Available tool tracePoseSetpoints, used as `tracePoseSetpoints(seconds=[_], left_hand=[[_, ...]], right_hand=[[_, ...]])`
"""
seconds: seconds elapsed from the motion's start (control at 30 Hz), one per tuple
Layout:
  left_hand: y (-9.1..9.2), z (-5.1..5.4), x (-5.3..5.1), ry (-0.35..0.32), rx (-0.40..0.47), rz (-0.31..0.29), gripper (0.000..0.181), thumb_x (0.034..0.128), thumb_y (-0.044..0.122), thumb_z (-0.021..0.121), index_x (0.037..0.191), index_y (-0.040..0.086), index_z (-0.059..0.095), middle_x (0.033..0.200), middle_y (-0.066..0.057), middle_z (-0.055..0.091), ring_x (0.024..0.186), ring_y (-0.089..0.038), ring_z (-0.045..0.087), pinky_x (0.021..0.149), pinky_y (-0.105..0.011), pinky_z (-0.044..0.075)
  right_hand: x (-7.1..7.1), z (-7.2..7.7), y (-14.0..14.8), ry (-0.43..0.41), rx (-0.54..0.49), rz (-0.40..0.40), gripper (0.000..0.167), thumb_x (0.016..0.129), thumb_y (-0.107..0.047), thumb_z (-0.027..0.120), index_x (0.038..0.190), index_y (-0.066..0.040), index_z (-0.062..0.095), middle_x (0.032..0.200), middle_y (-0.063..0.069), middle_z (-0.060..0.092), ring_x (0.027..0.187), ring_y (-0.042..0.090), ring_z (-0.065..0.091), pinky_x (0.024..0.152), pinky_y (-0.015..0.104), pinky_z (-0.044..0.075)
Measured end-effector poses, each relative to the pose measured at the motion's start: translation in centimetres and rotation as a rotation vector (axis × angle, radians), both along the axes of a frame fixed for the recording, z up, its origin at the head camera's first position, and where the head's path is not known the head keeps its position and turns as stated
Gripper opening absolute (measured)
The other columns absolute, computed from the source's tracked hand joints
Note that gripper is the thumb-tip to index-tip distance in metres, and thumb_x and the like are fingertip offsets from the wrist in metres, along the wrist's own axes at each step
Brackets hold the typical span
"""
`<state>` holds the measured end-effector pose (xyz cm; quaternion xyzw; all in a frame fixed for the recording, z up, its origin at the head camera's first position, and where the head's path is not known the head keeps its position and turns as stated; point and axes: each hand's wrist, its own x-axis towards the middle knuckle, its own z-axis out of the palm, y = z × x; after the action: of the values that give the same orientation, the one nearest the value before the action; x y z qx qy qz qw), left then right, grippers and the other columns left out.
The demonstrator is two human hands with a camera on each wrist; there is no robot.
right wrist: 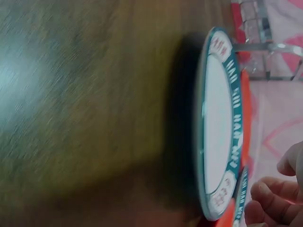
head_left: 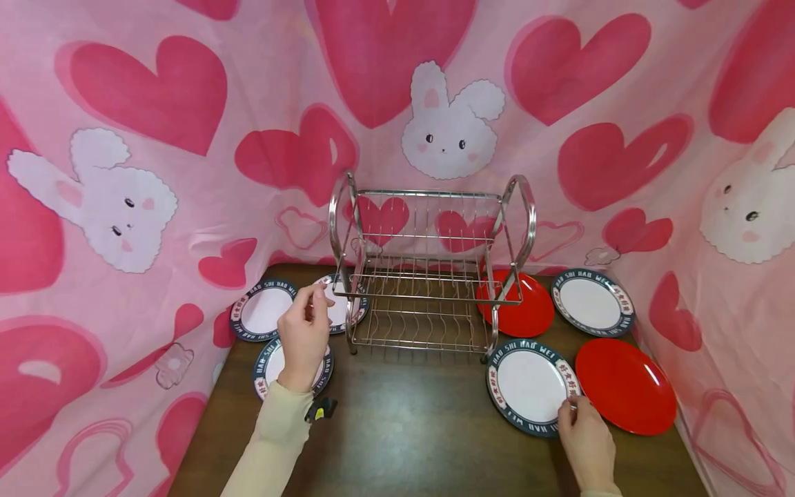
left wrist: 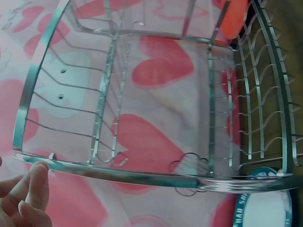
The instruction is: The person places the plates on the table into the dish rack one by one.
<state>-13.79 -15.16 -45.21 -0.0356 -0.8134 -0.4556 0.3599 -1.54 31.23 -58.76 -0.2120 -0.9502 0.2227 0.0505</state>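
Note:
My left hand [head_left: 304,338] hovers over the left-hand plates, by the left end of a two-tier metal dish rack [head_left: 428,297]. Its fingers are loosely bent with nothing between them; in the left wrist view they appear close to the rack's chrome frame [left wrist: 128,178]. On the right, my right hand [head_left: 586,442] is at the rim of a white plate with a dark patterned border [head_left: 531,386]. The right wrist view has the loosely curled fingers [right wrist: 272,194] beside that plate [right wrist: 218,127], and no grip on it shows. Both rack tiers hold no plates.
Patterned white plates lie left of the rack: one at the back [head_left: 263,310], one partly behind the rack [head_left: 341,310], one under my left hand [head_left: 270,366]. Right of it are two red plates [head_left: 624,386] [head_left: 524,307] and another patterned plate [head_left: 593,304]. Pink cloth surrounds the brown table [head_left: 410,428].

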Motion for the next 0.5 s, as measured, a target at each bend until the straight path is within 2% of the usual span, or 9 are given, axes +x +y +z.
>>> tracePoseSetpoints(seconds=[0.13,0.23,0.37,0.5], left_hand=[[0.1,0.7,-0.8,-0.038,0.026,-0.001,0.024,0.1060,0.018,0.058,0.116,0.001,0.073,0.080,-0.007,0.074,0.050,-0.010,0.058,0.048,-0.020,0.037],[0.3,1.1,-1.2,-0.054,0.030,-0.008,0.025,0.1059,0.019,0.059,0.119,0.002,0.072,0.081,-0.008,0.074,0.050,-0.013,0.058,0.049,-0.022,0.038],[0.7,1.4,-1.5,-0.065,0.025,-0.013,0.027,0.1060,0.021,0.059,0.121,0.003,0.072,0.083,-0.009,0.075,0.052,-0.015,0.054,0.050,-0.024,0.038],[1.0,1.6,-1.9,-0.076,0.027,-0.016,0.028,0.1059,0.022,0.059,0.122,0.004,0.072,0.084,-0.009,0.074,0.057,-0.014,0.050,0.052,-0.025,0.037]], right_hand=[[0.1,-0.7,0.7,-0.055,-0.024,-0.058,0.033,0.102,-0.017,0.054,0.118,0.011,0.055,0.078,0.016,0.061,0.067,0.031,0.056,0.067,0.056,0.052],[0.2,-1.2,1.2,-0.111,-0.041,-0.092,0.039,0.102,-0.020,0.051,0.124,0.013,0.049,0.083,0.023,0.064,0.072,0.039,0.060,0.073,0.062,0.051],[0.3,-1.9,1.9,-0.161,-0.057,-0.101,0.043,0.102,-0.021,0.049,0.128,0.013,0.044,0.095,0.034,0.064,0.082,0.051,0.063,0.078,0.066,0.050],[0.2,-2.5,2.2,-0.190,-0.087,-0.105,0.047,0.102,-0.022,0.049,0.132,0.014,0.040,0.096,0.035,0.063,0.084,0.051,0.063,0.082,0.067,0.051]])
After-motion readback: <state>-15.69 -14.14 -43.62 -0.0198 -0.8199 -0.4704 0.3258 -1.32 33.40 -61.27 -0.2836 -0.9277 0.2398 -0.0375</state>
